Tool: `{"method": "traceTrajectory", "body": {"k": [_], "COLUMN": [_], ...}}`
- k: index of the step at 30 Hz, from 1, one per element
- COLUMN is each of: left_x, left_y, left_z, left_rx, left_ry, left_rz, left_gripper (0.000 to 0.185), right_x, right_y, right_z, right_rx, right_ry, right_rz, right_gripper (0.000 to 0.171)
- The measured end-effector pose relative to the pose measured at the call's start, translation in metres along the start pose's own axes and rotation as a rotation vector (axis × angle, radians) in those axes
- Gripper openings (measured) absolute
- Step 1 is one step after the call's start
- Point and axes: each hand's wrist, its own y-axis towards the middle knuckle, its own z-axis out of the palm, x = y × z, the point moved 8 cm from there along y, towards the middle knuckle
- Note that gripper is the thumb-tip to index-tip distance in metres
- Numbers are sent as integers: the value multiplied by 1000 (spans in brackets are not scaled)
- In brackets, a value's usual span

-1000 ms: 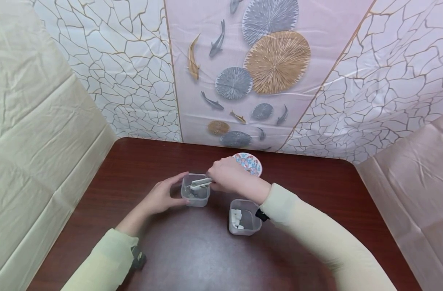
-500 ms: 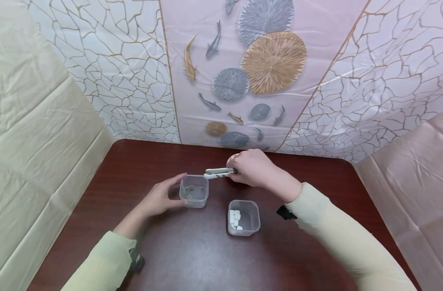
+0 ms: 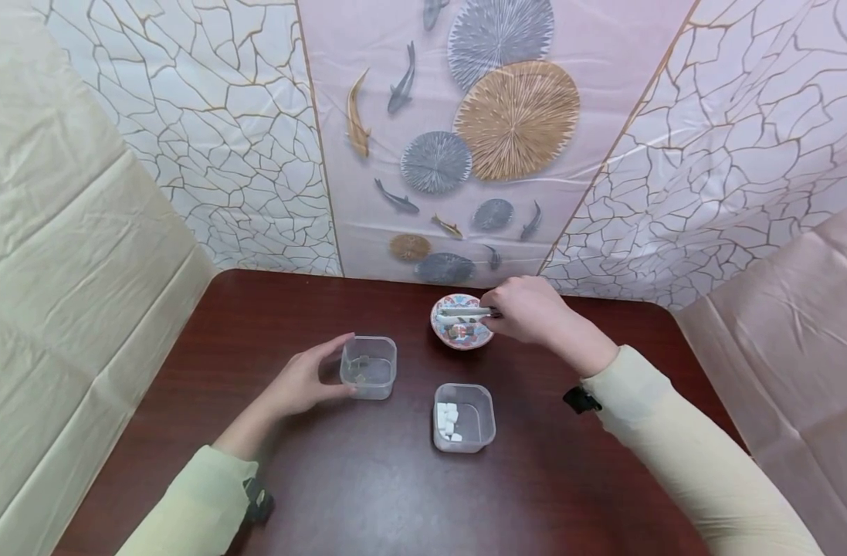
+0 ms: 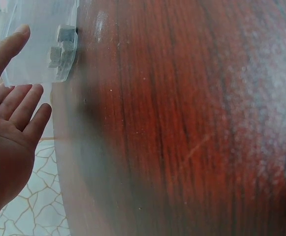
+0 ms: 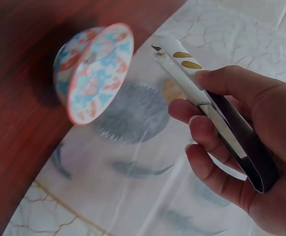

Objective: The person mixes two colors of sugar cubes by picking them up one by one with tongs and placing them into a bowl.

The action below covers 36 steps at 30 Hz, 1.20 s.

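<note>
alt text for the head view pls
Right hand holds tongs over a patterned bowl at the back of a dark wooden table. Left hand steadies a clear tub; a second tub with white cubes sits nearer.

A makeshift recording booth: a dark wooden table (image 3: pixel 367 494) walled in by patterned plastic sheeting (image 3: pixel 208 139).

Left hand (image 3: pixel 299 381) lies open, fingers straight; right hand (image 3: pixel 527 310) reaches forward, fingers curled.
</note>
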Motion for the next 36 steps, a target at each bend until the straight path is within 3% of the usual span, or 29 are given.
{"method": "traceTrajectory", "body": {"k": [12,22,32,36], "left_x": [-1,1,0,1], "left_y": [-1,-1,0,-1], "left_z": [1,1,1,1], "left_rx": [2,1,-1,0], "left_ry": [-4,-8,-12,-12], "left_rz": [-9,-19,-15,-20], "left_gripper": [94,94,94,94], "right_x": [-33,-38,-43,-41], "right_y": [5,13,13,12], "right_z": [36,49,39,32], "right_rx": [118,138,130,110], "right_ry": [-15,-12,3,15], "right_rz": [104,106,158,147], "right_gripper": [22,45,14,12]}}
